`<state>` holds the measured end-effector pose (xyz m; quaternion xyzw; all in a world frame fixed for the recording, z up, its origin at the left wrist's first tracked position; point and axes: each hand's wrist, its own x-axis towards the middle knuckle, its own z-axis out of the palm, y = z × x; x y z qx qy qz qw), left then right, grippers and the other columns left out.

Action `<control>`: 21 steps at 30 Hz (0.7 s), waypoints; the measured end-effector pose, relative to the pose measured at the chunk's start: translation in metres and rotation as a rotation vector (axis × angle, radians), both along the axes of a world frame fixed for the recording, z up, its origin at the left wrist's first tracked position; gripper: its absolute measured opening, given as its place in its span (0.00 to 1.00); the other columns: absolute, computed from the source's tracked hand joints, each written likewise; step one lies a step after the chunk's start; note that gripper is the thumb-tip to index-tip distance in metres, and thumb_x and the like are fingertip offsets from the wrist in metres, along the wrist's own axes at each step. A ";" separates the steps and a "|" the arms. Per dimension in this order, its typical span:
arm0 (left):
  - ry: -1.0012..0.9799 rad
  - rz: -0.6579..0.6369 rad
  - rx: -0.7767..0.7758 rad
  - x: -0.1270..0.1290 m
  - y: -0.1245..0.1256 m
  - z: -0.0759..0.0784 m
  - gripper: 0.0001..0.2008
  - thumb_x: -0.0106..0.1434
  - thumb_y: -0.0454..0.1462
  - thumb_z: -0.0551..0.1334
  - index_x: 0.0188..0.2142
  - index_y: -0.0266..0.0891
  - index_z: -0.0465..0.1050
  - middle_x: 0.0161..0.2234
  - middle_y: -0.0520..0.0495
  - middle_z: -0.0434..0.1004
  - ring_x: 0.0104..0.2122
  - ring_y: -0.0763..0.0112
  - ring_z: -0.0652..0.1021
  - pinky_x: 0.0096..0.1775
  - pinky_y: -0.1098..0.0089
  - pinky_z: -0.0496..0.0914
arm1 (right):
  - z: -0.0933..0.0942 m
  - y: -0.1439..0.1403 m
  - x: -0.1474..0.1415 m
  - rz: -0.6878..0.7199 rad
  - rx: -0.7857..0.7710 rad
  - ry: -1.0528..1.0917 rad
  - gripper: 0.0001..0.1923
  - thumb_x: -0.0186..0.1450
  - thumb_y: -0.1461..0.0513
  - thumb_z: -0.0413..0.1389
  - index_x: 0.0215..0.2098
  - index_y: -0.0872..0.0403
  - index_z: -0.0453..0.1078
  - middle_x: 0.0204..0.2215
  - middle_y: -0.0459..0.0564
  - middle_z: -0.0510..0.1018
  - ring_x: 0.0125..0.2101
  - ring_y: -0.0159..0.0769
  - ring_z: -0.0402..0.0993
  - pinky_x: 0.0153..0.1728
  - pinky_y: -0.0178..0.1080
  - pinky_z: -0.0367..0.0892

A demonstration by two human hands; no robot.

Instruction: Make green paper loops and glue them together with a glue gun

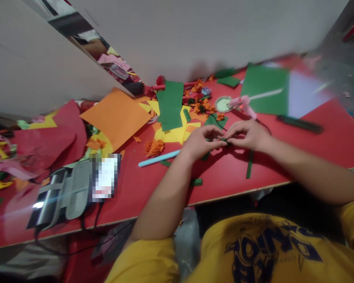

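Between the fingertips of my left hand [205, 141] and my right hand [247, 135] is a small dark green paper piece [224, 140], pinched from both sides just above the red table. Its exact shape is mostly hidden by the fingers. Green paper strips lie close by, one [249, 164] below my right hand and a short one [196, 182] below my left forearm. A light blue stick [159, 158] reaches under my left wrist. An orange paper flower [154, 147] sits to the left of it.
A pink glue gun [243, 105] rests beyond my right hand beside a round lid-like dish [223, 104]. Green sheets [264, 88], an orange sheet [116, 118] and several orange flowers [203, 107] spread along the wall. An open case [76, 192] and a blurred-out phone [106, 179] lie left, with cables hanging.
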<state>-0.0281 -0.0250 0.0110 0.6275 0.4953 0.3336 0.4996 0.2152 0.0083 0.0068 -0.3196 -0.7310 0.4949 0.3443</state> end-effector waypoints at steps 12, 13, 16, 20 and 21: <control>0.137 0.113 0.229 0.007 -0.007 0.004 0.12 0.60 0.45 0.80 0.40 0.43 0.90 0.37 0.45 0.91 0.35 0.63 0.86 0.36 0.67 0.79 | 0.003 0.001 0.001 -0.022 0.194 -0.017 0.05 0.63 0.61 0.68 0.34 0.46 0.89 0.37 0.50 0.90 0.38 0.44 0.85 0.45 0.45 0.80; 0.123 0.124 0.243 0.008 -0.007 0.005 0.11 0.60 0.45 0.79 0.39 0.42 0.90 0.36 0.46 0.90 0.35 0.64 0.86 0.36 0.68 0.79 | 0.004 0.001 0.002 -0.023 0.178 -0.010 0.05 0.63 0.61 0.68 0.34 0.46 0.89 0.36 0.50 0.90 0.38 0.44 0.85 0.45 0.45 0.80; 0.098 0.119 0.211 0.009 -0.007 0.005 0.12 0.59 0.45 0.80 0.37 0.41 0.89 0.34 0.46 0.90 0.32 0.65 0.86 0.33 0.69 0.78 | 0.004 0.001 0.001 -0.019 0.132 0.005 0.04 0.62 0.61 0.69 0.33 0.46 0.89 0.36 0.50 0.89 0.38 0.42 0.85 0.44 0.43 0.80; 0.042 0.122 0.075 0.010 -0.008 0.002 0.14 0.57 0.45 0.81 0.38 0.40 0.88 0.32 0.46 0.89 0.30 0.64 0.86 0.31 0.69 0.77 | -0.001 0.003 0.000 -0.011 0.075 0.004 0.04 0.61 0.60 0.69 0.34 0.46 0.89 0.36 0.50 0.89 0.38 0.42 0.85 0.42 0.42 0.80; 0.042 0.126 0.062 0.009 -0.008 0.001 0.14 0.57 0.45 0.81 0.38 0.40 0.88 0.31 0.46 0.89 0.29 0.64 0.86 0.31 0.69 0.77 | -0.001 0.003 0.000 -0.007 0.074 0.007 0.04 0.61 0.60 0.69 0.34 0.46 0.89 0.36 0.50 0.89 0.38 0.42 0.85 0.41 0.42 0.80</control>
